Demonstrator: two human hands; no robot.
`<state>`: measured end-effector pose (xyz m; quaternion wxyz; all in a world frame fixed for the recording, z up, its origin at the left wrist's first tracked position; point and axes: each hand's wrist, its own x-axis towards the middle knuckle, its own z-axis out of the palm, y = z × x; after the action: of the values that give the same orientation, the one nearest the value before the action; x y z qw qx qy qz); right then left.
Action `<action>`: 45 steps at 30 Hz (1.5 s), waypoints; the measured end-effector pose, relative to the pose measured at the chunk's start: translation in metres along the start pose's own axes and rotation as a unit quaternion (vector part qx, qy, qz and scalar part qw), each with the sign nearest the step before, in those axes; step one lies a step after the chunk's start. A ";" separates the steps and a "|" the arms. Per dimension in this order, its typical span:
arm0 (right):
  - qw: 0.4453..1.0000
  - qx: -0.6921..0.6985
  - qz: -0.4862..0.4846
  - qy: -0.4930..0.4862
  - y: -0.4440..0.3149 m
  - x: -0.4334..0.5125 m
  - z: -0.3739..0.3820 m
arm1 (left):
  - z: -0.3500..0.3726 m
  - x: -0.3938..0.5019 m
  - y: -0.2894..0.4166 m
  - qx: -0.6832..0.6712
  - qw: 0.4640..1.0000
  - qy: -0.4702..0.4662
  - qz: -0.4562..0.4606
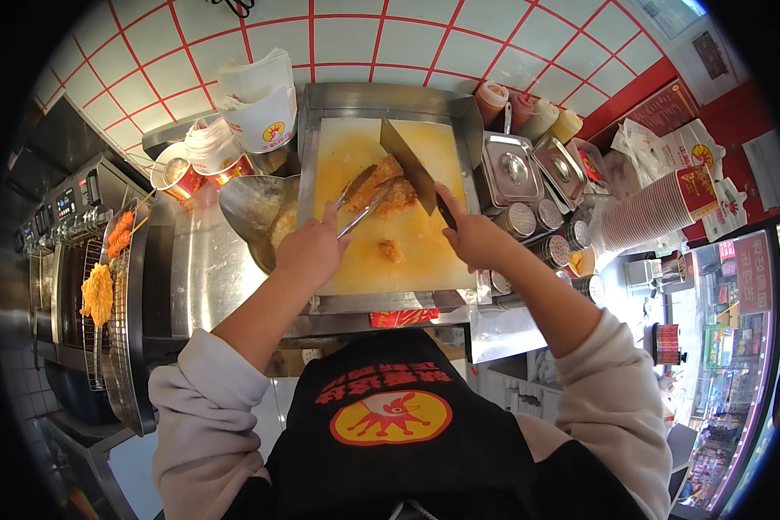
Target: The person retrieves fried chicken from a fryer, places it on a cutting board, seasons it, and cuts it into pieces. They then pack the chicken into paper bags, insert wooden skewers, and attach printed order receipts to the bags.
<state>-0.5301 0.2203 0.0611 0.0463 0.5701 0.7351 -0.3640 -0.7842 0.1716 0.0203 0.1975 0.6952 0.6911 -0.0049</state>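
My left hand (313, 252) is closed on a pair of metal tongs (361, 216), whose arms lie on both sides of browned, breaded fried food (378, 184). In my right hand (471, 233) is the dark handle of a cleaver (406, 160). Its broad blade stands at a slant along the right side of the fried pieces. All this is over a pale cutting board (344, 273) with yellow stains, set in a metal tray with raised walls. A small fried piece (391, 251) lies apart, nearer to me. The blade's lower edge is partly hidden.
Left of the board are a metal scoop (250, 201), paper cups (181, 175) and a wire rack (118, 325) with fried food and skewers. On the right stand lidded steel containers (512, 168), sauce bottles (492, 101), several shakers (517, 221) and stacked paper cups (643, 211).
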 end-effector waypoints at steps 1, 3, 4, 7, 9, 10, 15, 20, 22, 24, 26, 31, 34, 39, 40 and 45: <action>1.000 0.009 -0.006 0.022 0.004 0.013 0.014 | 0.000 0.001 -0.001 0.001 1.000 0.002 -0.001; 0.992 -0.027 -0.026 0.121 0.010 0.044 0.038 | 0.002 0.000 0.000 0.003 1.000 0.004 0.002; 0.984 -0.055 -0.057 0.162 0.012 0.057 0.043 | 0.003 -0.001 0.000 0.005 1.000 0.011 0.002; 0.956 -0.097 -0.115 0.251 0.003 0.068 0.043 | 0.002 -0.005 0.002 -0.011 0.999 0.027 0.013; 0.960 -0.110 -0.075 0.247 -0.007 0.054 0.023 | 0.002 -0.013 -0.001 -0.025 0.998 0.063 0.008; 0.971 -0.074 -0.049 0.220 -0.011 0.038 0.012 | 0.000 -0.014 -0.003 -0.037 0.996 0.081 0.011; 0.992 -0.025 -0.034 0.120 -0.025 -0.026 -0.012 | -0.007 -0.022 -0.018 -0.036 0.998 0.058 0.013; 0.999 -0.015 0.025 0.018 -0.057 -0.045 -0.005 | -0.005 -0.020 -0.017 -0.036 0.999 0.036 0.010; 0.999 -0.021 0.039 -0.023 -0.061 -0.057 -0.017 | -0.006 -0.017 -0.018 -0.039 0.999 0.032 0.008; 0.994 -0.025 0.082 -0.067 -0.057 -0.061 -0.029 | -0.007 -0.014 -0.020 -0.050 0.998 0.021 0.016; 0.994 -0.018 0.083 -0.063 -0.048 -0.049 -0.025 | -0.008 -0.010 -0.022 -0.061 0.998 0.009 0.020; 0.967 -0.152 -0.097 0.180 -0.022 0.030 0.055 | -0.004 -0.009 -0.027 -0.082 0.996 -0.003 0.020; 0.984 -0.028 -0.011 0.173 -0.024 0.066 0.052 | 0.001 -0.014 -0.026 -0.084 0.996 0.023 0.025; 0.992 -0.025 0.004 0.127 -0.059 0.043 0.006 | -0.004 -0.022 -0.033 -0.097 0.992 0.075 0.020; 0.991 -0.027 -0.011 0.134 -0.063 0.030 0.000 | -0.006 -0.023 -0.035 -0.105 0.991 0.077 0.020; 0.995 -0.025 -0.022 0.090 -0.068 -0.009 0.000 | -0.010 -0.026 -0.042 -0.076 0.996 0.041 0.024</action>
<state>-0.5868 0.2072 0.0981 -0.0137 0.5826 0.7578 -0.2937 -0.8288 0.1478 0.0252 0.2211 0.6939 0.6805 0.0808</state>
